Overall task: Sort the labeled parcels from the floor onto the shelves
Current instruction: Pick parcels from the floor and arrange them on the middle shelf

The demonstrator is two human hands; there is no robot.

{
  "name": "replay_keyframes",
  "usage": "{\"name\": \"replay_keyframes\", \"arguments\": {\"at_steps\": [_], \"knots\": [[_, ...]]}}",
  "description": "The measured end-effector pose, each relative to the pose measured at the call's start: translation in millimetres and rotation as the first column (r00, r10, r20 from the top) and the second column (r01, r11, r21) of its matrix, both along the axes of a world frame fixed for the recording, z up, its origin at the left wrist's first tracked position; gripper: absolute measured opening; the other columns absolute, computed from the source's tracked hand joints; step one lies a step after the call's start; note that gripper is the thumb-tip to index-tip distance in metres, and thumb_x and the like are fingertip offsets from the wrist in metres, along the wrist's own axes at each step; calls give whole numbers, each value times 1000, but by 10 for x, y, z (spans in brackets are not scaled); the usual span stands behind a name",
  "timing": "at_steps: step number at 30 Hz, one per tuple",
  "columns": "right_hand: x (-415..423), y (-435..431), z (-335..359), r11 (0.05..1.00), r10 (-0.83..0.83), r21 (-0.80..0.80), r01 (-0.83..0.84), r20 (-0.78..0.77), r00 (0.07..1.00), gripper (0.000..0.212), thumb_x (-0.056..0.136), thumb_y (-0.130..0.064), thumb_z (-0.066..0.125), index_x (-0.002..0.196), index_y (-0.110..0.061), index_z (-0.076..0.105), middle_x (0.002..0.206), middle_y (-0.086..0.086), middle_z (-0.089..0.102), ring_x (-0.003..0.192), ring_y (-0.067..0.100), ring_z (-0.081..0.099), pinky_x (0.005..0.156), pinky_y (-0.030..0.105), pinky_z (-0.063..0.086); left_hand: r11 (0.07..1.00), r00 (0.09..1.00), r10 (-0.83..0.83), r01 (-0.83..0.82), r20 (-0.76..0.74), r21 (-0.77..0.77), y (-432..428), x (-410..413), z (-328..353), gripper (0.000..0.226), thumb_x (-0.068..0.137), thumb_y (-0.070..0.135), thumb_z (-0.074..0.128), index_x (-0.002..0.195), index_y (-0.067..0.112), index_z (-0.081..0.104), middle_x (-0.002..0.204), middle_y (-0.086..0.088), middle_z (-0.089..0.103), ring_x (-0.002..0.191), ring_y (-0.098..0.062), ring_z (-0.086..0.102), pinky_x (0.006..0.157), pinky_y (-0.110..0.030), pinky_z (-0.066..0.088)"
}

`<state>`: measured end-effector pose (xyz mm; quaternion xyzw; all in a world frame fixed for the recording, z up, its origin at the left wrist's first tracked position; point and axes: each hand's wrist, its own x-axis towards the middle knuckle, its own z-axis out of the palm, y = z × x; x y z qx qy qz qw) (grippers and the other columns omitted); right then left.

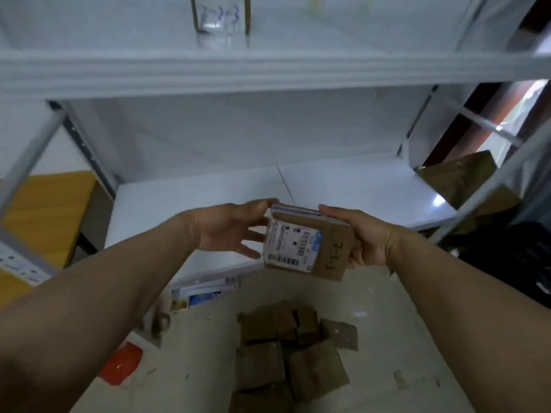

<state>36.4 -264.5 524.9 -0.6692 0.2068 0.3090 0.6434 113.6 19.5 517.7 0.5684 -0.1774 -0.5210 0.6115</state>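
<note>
I hold a small brown cardboard parcel (310,244) in front of the white shelving, above the floor. It bears a white barcode label and the handwritten mark "2-3-3". My right hand (362,238) grips its right edge, thumb on top. My left hand (229,229) touches its left side with the fingers spread and nearly straight, thumb at the top corner. A pile of several brown parcels (286,350) lies on the floor below. On the upper shelf (268,73) stands a clear tag (220,16) reading "2-3-3".
The lower white shelf (185,204) lies just behind the hands, with a brown box (459,177) at its right end. Grey uprights stand at left and right. Papers (205,290) and a red item (120,363) lie on the floor at left. A yellow surface (41,213) is at left.
</note>
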Motion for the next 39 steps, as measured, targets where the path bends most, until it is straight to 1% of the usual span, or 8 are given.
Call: {"name": "replay_keyframes", "arguments": {"at_steps": [2, 4, 10, 14, 19, 26, 32, 39], "knots": [[22, 62, 316, 1000, -7, -20, 8, 34, 999, 78, 68, -69, 72, 127, -17, 70, 133, 20, 63, 120, 32, 63, 108, 44, 41, 999, 991, 35, -37, 126, 14, -29, -17, 396, 107, 57, 47, 91, 145, 47, 31, 136, -7, 60, 125, -32, 57, 103, -57, 45], [41, 114, 584, 999, -13, -47, 18, 94, 996, 79, 69, -70, 71, 127, -17, 69, 136, 20, 61, 113, 32, 60, 110, 44, 37, 997, 961, 61, -72, 269, 33, -73, -61, 738, 105, 59, 39, 91, 143, 49, 29, 127, -8, 66, 119, -30, 62, 98, -53, 50], [28, 80, 1105, 1000, 13, 22, -18, 235, 972, 96, 71, -92, 46, 126, -16, 68, 125, 19, 68, 113, 38, 66, 94, 47, 53, 978, 881, 203, -201, 427, -50, -49, -211, 1379, 34, 84, 25, 66, 116, 13, 60, 108, -14, 68, 99, -28, 65, 77, -38, 59], [-25, 28, 1373, 992, 43, 94, -84, 373, 927, 78, 70, -77, 64, 127, -23, 66, 125, 19, 69, 116, 38, 66, 95, 56, 54, 913, 896, 394, -357, 202, -197, 75, -257, 1436, 58, 83, 20, 61, 138, 10, 52, 139, -23, 52, 126, -44, 46, 106, -65, 36], [24, 136, 1685, 996, 69, 7, -86, 545, 836, 48, 84, -43, 72, 130, -31, 62, 127, 8, 66, 117, 28, 64, 87, 46, 59, 888, 904, 412, -370, 113, -273, -5, -498, 1344, 71, 81, 4, 63, 146, 9, 36, 134, -26, 54, 119, -50, 52, 90, -65, 46], [63, 241, 1911, 990, 74, 41, -135, 662, 746, 46, 78, -28, 78, 123, -37, 67, 118, 0, 74, 113, 21, 67, 88, 46, 58, 892, 804, 415, -453, 427, -14, -144, -721, 1372, 93, 71, 12, 81, 144, 31, 26, 131, 7, 60, 122, -18, 58, 104, -57, 43], [60, 312, 1922, 987, 95, 32, -159, 681, 726, 42, 85, -25, 75, 124, -36, 66, 115, -2, 75, 113, 18, 65, 86, 43, 57, 852, 732, 494, -515, 469, -94, -122, -779, 1638, 88, 66, 14, 86, 139, 25, 38, 124, -2, 65, 111, -23, 67, 98, -55, 50], [140, 349, 1870, 986, 89, 48, -160, 659, 746, 75, 69, -28, 84, 137, -35, 52, 116, 0, 75, 117, 19, 65, 92, 48, 56, 835, 706, 515, -542, 487, -97, -111, -694, 1711, 68, 75, 4, 80, 132, 17, 46, 109, -2, 74, 103, -26, 71, 90, -52, 55]]}}
